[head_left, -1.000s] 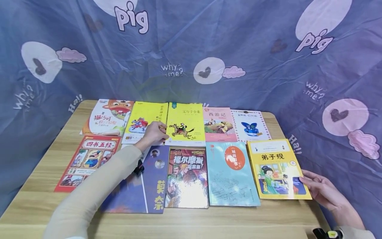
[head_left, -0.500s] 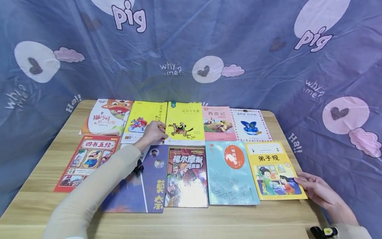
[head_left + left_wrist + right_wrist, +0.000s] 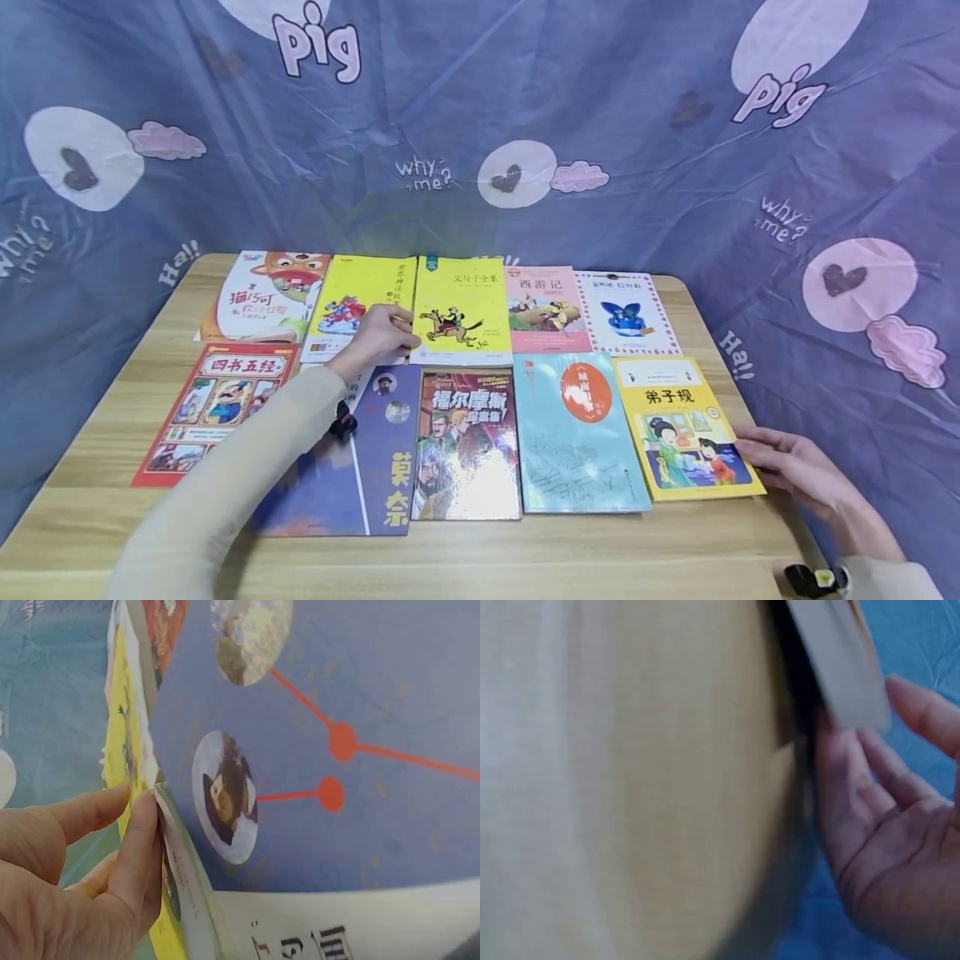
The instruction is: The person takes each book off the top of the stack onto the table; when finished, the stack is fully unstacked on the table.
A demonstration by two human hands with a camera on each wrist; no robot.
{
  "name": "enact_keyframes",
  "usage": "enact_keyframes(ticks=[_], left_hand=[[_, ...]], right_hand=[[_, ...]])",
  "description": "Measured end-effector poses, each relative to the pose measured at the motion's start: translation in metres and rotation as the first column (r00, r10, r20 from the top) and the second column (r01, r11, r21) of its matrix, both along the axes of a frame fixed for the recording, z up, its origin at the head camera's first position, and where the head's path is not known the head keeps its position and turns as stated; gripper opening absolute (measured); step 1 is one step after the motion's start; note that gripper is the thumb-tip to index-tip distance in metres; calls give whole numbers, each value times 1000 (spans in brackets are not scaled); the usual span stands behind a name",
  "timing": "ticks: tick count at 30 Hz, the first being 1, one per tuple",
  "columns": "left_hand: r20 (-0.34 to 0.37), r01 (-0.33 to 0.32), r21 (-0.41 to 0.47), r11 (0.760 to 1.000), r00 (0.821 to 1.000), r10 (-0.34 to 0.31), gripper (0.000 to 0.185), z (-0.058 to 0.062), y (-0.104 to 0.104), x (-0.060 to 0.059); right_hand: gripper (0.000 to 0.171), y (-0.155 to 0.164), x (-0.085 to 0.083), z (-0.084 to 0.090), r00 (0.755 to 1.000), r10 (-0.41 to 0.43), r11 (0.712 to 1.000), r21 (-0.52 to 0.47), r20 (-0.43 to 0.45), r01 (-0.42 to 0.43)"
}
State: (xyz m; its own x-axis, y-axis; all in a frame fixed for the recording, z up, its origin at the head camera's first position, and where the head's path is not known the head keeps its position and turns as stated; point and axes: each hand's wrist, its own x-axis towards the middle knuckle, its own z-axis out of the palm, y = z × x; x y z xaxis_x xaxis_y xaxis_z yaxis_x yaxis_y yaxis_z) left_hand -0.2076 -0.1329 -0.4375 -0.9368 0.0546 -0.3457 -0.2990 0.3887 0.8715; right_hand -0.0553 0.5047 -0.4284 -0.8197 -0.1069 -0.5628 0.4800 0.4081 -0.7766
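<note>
In the head view my left hand (image 3: 377, 335) reaches over the blue-purple book (image 3: 330, 492) to the lower left corner of the yellow book with a horse and riders (image 3: 459, 292). Its fingertips meet at that corner, seen close up in the left wrist view; the yellow myth-stories book (image 3: 360, 283) lies partly under the hand. My right hand (image 3: 798, 475) is at the right edge of the yellow-bordered book with two children (image 3: 686, 442). In the right wrist view, that book's page corner (image 3: 847, 690) sits between thumb and fingers.
Several books lie in two rows on the wooden table (image 3: 480, 562): a teal book (image 3: 585, 467), a dark detective book (image 3: 465, 442), a red book (image 3: 225, 400), a pink one (image 3: 547, 312) and a white one (image 3: 626, 312). A patterned blue curtain (image 3: 375, 150) hangs behind.
The yellow-bordered book has shifted slightly left and turned a little straighter, my right hand moving with it. The left hand stays at the same corner. The whole view has drifted slightly.
</note>
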Motion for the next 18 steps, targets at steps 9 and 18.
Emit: enact_keyframes(ticks=[9,18], left_hand=[[-11,23,73,997,1000,-23,54,18,-22,8],[-131,27,25,999,991,-23,46,42,-44,25]], right_hand=[[43,-40,-16,24,937,42,948,311,-346,73],[41,-121,-57,62,790,159,919,382,-592,102]])
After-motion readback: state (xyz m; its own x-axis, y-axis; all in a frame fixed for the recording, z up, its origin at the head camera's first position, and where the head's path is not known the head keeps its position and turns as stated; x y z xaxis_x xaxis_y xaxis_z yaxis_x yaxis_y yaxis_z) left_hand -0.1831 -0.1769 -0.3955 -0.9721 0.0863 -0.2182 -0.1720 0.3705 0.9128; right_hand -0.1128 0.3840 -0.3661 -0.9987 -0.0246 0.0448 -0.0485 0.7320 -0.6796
